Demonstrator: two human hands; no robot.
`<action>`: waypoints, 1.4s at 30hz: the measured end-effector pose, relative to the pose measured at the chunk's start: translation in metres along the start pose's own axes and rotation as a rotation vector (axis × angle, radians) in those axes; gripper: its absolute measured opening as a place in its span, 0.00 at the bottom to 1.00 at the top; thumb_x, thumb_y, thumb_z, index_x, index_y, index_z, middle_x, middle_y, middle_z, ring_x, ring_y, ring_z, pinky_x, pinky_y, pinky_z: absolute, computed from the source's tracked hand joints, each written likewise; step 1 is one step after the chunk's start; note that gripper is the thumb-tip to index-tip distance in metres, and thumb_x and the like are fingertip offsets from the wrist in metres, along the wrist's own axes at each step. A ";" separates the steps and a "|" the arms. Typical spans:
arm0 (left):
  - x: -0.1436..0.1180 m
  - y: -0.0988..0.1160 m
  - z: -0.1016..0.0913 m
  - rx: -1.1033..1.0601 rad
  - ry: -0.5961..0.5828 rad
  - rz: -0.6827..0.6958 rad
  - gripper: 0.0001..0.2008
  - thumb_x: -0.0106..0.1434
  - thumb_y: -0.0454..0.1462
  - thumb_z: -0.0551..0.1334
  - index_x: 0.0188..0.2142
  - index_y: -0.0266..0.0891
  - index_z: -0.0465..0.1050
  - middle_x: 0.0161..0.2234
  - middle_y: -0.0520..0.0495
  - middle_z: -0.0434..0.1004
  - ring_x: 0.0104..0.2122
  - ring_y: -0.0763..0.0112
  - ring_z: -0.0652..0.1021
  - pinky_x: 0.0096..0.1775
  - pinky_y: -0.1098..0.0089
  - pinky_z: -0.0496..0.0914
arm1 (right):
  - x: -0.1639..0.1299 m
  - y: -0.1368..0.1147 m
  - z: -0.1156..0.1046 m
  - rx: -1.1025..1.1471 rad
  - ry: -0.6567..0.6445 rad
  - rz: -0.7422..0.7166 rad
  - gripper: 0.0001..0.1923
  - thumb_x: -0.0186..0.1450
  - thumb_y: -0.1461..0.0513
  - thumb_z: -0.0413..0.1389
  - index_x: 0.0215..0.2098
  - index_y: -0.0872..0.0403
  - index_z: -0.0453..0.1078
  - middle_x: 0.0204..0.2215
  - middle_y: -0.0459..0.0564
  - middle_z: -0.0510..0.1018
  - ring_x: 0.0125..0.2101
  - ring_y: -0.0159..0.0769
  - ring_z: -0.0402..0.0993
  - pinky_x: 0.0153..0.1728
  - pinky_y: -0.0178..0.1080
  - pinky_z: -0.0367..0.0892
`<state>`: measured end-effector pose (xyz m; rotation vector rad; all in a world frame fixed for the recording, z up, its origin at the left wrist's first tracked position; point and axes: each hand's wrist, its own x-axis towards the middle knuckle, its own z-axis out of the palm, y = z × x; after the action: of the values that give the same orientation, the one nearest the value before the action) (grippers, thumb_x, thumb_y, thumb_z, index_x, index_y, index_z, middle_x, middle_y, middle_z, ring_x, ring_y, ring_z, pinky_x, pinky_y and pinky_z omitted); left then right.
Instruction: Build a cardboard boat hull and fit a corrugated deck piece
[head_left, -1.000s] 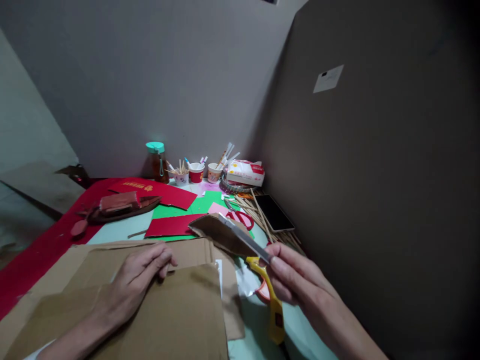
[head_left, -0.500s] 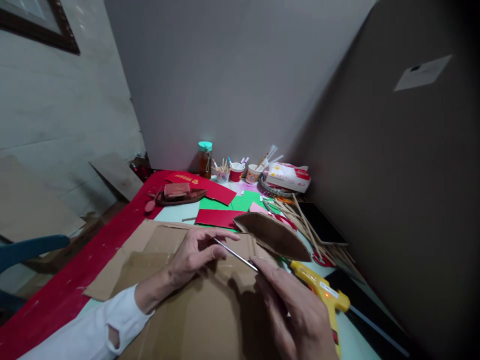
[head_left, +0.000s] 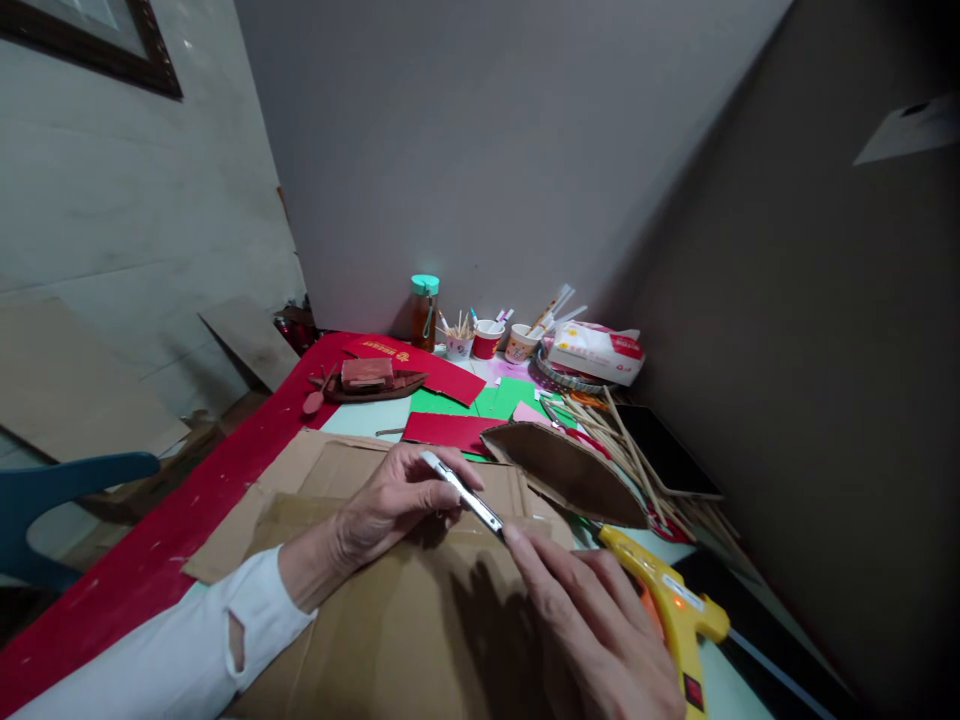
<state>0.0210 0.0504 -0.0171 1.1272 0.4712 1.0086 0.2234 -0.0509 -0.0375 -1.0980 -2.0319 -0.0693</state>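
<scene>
A slim metallic utility knife [head_left: 480, 508] slants between my two hands above the cardboard. My left hand [head_left: 401, 500] pinches its far part between thumb and fingers. The near end lies in the fingers of my right hand [head_left: 592, 610], which hides that end. Beneath both hands lies a large brown cardboard sheet [head_left: 375, 630], with strips of tape across it. Just beyond the hands rests a curved, boat-shaped cardboard piece [head_left: 566, 470].
A yellow hot glue gun [head_left: 667, 590] with an orange light lies to the right. Wooden sticks [head_left: 619, 445] and a dark tablet [head_left: 667, 450] are behind it. A model boat [head_left: 375, 382], a bottle [head_left: 424, 315], paper cups [head_left: 489, 340] and a tissue pack [head_left: 596, 350] stand farther back.
The knife has turned from edge-on to show its flat side. My left fingers, apart near its tip before, have closed on it. The view has shifted slightly left.
</scene>
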 end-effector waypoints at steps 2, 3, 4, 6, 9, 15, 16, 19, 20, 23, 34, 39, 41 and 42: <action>0.000 0.001 0.001 -0.006 -0.010 0.002 0.10 0.54 0.42 0.73 0.33 0.38 0.83 0.26 0.50 0.72 0.23 0.77 0.72 0.26 0.75 0.65 | -0.001 -0.005 0.002 0.036 0.013 0.033 0.35 0.72 0.68 0.48 0.73 0.41 0.46 0.53 0.51 0.79 0.43 0.45 0.77 0.44 0.47 0.71; -0.001 0.002 0.001 -0.004 -0.019 0.005 0.10 0.55 0.41 0.73 0.33 0.37 0.83 0.27 0.50 0.72 0.23 0.77 0.72 0.26 0.75 0.66 | 0.000 -0.009 0.002 0.080 0.027 0.085 0.35 0.71 0.68 0.50 0.72 0.41 0.48 0.53 0.50 0.79 0.45 0.45 0.78 0.46 0.46 0.71; -0.001 0.002 0.001 0.000 -0.032 0.008 0.09 0.55 0.40 0.72 0.33 0.37 0.82 0.27 0.50 0.71 0.24 0.77 0.72 0.27 0.76 0.66 | 0.001 -0.012 0.001 0.148 0.033 0.161 0.32 0.72 0.66 0.51 0.71 0.41 0.51 0.52 0.49 0.79 0.46 0.43 0.78 0.47 0.44 0.71; -0.001 0.003 0.002 0.012 -0.063 0.010 0.08 0.57 0.39 0.72 0.33 0.37 0.83 0.29 0.50 0.71 0.25 0.77 0.73 0.27 0.76 0.67 | 0.008 -0.018 -0.005 0.341 -0.021 0.352 0.23 0.73 0.61 0.52 0.65 0.41 0.62 0.48 0.46 0.82 0.44 0.39 0.80 0.45 0.37 0.72; -0.002 0.003 0.002 0.029 -0.109 0.017 0.06 0.58 0.39 0.71 0.34 0.38 0.83 0.32 0.51 0.71 0.26 0.78 0.74 0.28 0.77 0.68 | 0.022 -0.021 -0.019 0.582 -0.293 0.572 0.14 0.74 0.54 0.49 0.49 0.42 0.76 0.37 0.43 0.84 0.32 0.35 0.78 0.35 0.33 0.70; -0.003 0.002 -0.001 0.075 -0.180 -0.012 0.06 0.60 0.38 0.70 0.34 0.38 0.83 0.32 0.51 0.71 0.25 0.80 0.75 0.27 0.77 0.68 | 0.037 -0.017 -0.026 0.924 -0.604 0.802 0.18 0.73 0.51 0.50 0.36 0.51 0.76 0.33 0.46 0.80 0.31 0.32 0.69 0.33 0.33 0.62; -0.003 0.002 -0.001 0.084 -0.185 -0.017 0.06 0.60 0.38 0.70 0.34 0.38 0.83 0.32 0.51 0.71 0.24 0.80 0.75 0.27 0.78 0.68 | 0.037 -0.017 -0.024 0.998 -0.596 0.808 0.16 0.73 0.53 0.50 0.39 0.52 0.75 0.33 0.47 0.80 0.30 0.31 0.68 0.34 0.33 0.63; -0.003 0.000 -0.003 0.118 -0.185 -0.025 0.05 0.61 0.38 0.69 0.35 0.39 0.83 0.32 0.51 0.72 0.24 0.80 0.75 0.27 0.78 0.68 | 0.034 -0.016 -0.014 1.151 -0.562 0.831 0.13 0.73 0.55 0.50 0.43 0.55 0.70 0.33 0.48 0.79 0.27 0.29 0.65 0.31 0.32 0.61; -0.003 0.000 -0.003 0.128 -0.180 -0.026 0.05 0.62 0.38 0.69 0.35 0.39 0.82 0.32 0.51 0.72 0.24 0.81 0.75 0.27 0.78 0.68 | 0.033 -0.015 -0.010 1.163 -0.550 0.840 0.13 0.73 0.54 0.51 0.43 0.55 0.69 0.31 0.47 0.78 0.26 0.28 0.63 0.29 0.32 0.59; -0.002 -0.002 -0.003 0.151 -0.166 -0.026 0.04 0.62 0.37 0.68 0.35 0.40 0.82 0.32 0.52 0.72 0.24 0.81 0.74 0.27 0.78 0.68 | 0.028 -0.012 -0.003 1.112 -0.506 0.848 0.16 0.73 0.52 0.50 0.35 0.55 0.69 0.23 0.43 0.73 0.22 0.27 0.56 0.24 0.32 0.51; -0.001 -0.003 -0.002 0.219 -0.169 -0.047 0.04 0.61 0.37 0.69 0.34 0.39 0.83 0.33 0.51 0.72 0.24 0.79 0.75 0.27 0.78 0.69 | 0.031 -0.011 -0.003 1.058 -0.515 0.863 0.20 0.70 0.52 0.50 0.24 0.53 0.64 0.17 0.42 0.70 0.16 0.25 0.56 0.19 0.31 0.51; -0.002 -0.004 -0.001 0.230 -0.161 -0.039 0.05 0.61 0.39 0.69 0.34 0.40 0.83 0.31 0.52 0.72 0.23 0.79 0.76 0.26 0.77 0.69 | 0.033 -0.010 -0.002 0.961 -0.443 0.894 0.20 0.68 0.51 0.51 0.23 0.53 0.63 0.13 0.40 0.64 0.16 0.25 0.53 0.19 0.31 0.48; -0.003 -0.003 0.000 0.243 -0.156 -0.045 0.06 0.61 0.39 0.69 0.34 0.40 0.83 0.31 0.52 0.73 0.23 0.79 0.76 0.26 0.77 0.69 | 0.034 -0.010 -0.001 1.053 -0.484 0.915 0.20 0.68 0.48 0.52 0.27 0.53 0.64 0.15 0.40 0.67 0.15 0.25 0.53 0.18 0.31 0.48; -0.004 -0.003 0.000 0.253 -0.154 -0.052 0.06 0.61 0.39 0.69 0.33 0.39 0.83 0.31 0.51 0.73 0.23 0.78 0.76 0.26 0.77 0.69 | 0.033 -0.010 0.001 1.108 -0.494 0.912 0.19 0.68 0.47 0.52 0.30 0.53 0.65 0.16 0.41 0.69 0.15 0.25 0.55 0.18 0.31 0.50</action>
<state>0.0205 0.0468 -0.0199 1.4010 0.5111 0.8250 0.2057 -0.0345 -0.0122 -1.1736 -1.3218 1.6860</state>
